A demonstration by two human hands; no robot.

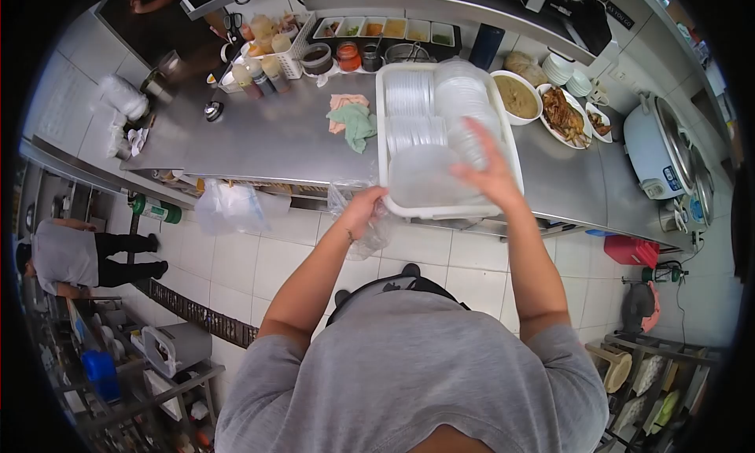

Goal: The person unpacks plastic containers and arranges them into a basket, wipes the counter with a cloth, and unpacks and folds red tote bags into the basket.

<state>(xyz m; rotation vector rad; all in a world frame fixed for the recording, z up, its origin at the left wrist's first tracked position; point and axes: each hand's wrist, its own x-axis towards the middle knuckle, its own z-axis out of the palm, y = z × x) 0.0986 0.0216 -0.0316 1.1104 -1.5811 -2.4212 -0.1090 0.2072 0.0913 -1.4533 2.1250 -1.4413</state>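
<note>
A white plastic tray (515,158) holds rows of clear plastic lids (409,99) and stacked clear containers, with a large translucent lid (425,176) lying across its near end. The tray sits on the steel counter, its near end at the front edge. At the tray's near left corner, my left hand (364,211) is closed on a crumpled clear plastic bag (370,241), fingertips against the rim. My right hand (494,174) hovers over the right side of the tray, blurred by motion, its fingers stretched and thumb apart, with nothing visible in it.
On the steel counter (267,142) lie pink and green cloths (355,124). Sauce bottles (263,75) and condiment trays (385,30) line the back. To the right stand a bowl of brown paste (517,97), a meat platter (565,119) and a rice cooker (657,150). Another person (67,252) works at far left.
</note>
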